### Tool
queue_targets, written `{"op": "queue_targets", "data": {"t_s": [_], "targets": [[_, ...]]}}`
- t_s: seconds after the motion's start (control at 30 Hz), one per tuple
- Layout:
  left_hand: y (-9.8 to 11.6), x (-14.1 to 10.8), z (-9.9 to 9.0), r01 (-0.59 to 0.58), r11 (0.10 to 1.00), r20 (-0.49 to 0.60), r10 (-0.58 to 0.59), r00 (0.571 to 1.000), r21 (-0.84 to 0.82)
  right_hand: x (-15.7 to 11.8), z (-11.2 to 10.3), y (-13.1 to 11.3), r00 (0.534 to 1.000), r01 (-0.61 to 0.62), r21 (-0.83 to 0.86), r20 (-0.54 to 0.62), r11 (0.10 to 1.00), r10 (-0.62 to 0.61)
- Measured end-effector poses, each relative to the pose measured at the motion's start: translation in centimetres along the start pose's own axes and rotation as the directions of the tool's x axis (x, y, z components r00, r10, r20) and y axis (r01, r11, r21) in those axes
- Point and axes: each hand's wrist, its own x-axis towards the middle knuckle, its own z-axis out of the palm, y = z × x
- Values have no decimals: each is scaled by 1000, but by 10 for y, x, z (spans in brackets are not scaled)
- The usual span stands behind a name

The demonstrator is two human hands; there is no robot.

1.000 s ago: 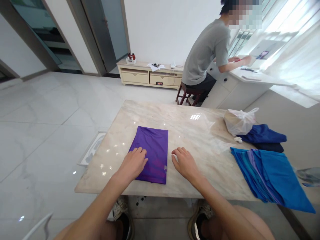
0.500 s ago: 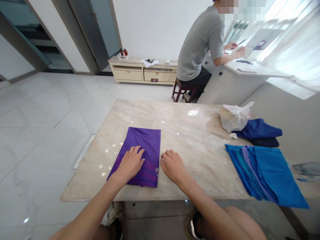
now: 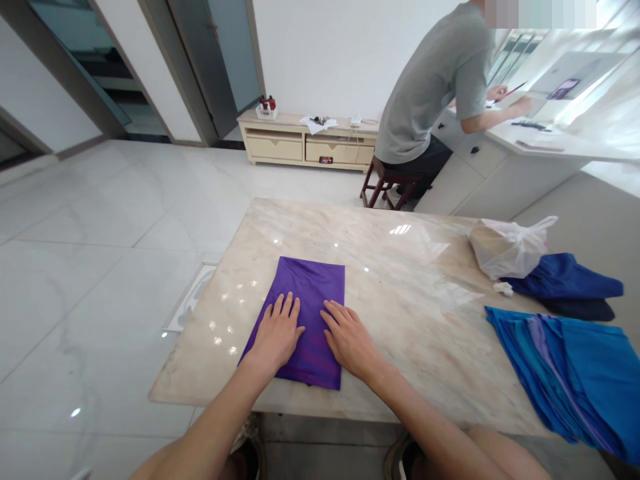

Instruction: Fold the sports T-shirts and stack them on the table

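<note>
A folded purple cloth [image 3: 315,283] lies flat on the marble-topped table [image 3: 410,333] in front of me. My left hand [image 3: 279,328] rests palm down on the cloth's left part, its fingers spread. On the right edge of the cloth lies my right hand [image 3: 350,337], also flat with fingers apart, partly over the fabric and partly over the table. Both hands press on the cloth without gripping it. The fabric beneath my palms is hidden.
Folded blue and teal cloths [image 3: 575,373] lie at the table's right end. Behind them are a dark blue cloth [image 3: 575,280] and a tied white plastic bag [image 3: 510,247]. Beyond the table, a person in a grey shirt [image 3: 435,87] sits on a stool [image 3: 390,180] beside a low cabinet [image 3: 275,143].
My right hand has moved from beside the cloth onto its right edge, and its curled fingers have spread. My left hand stays on the cloth. The whole view has shifted.
</note>
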Motion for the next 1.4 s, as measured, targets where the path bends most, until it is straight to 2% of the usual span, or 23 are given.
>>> {"op": "queue_targets", "data": {"t_s": [0.13, 0.27, 0.43, 0.7, 0.87, 1.0, 1.1, 1.23, 1.3, 1.4], "targets": [[-6, -5, -1, 104, 993, 21, -105, 994, 59, -4, 15, -5, 999, 1, -1, 41, 1000, -1], [-9, -9, -6, 136, 986, 16, -138, 990, 95, -5, 18, -8, 998, -22, -23, 52, 1000, 23], [-18, -8, -10, 148, 981, -27, -146, 989, 128, -6, 1, -2, 999, -26, -44, 30, 999, 27], [-19, -3, 6, 116, 985, -88, -106, 991, 127, -20, -23, 14, 1000, -30, -102, -10, 994, 30], [-9, 0, 10, 80, 987, -116, -63, 991, 141, -30, -36, 25, 997, -81, -157, -23, 984, 78], [13, -4, 10, 47, 985, -112, -29, 993, 164, -35, -47, 30, 985, -160, -188, 39, 969, 170], [36, -13, 4, -1, 988, -80, 13, 997, 153, -35, -55, 32, 951, -258, -229, 113, 939, 289], [55, -26, -11, 13, 995, 24, -16, 1000, 103, -34, -65, 40, 857, -448, -267, 145, 853, 495], [52, -28, -20, 84, 993, 64, -90, 994, 85, -34, -69, 47, 804, -529, -262, 150, 807, 576], [35, -24, -30, 201, 978, 88, -205, 975, 52, -35, -70, 54, 741, -601, -234, 197, 764, 642]]}}
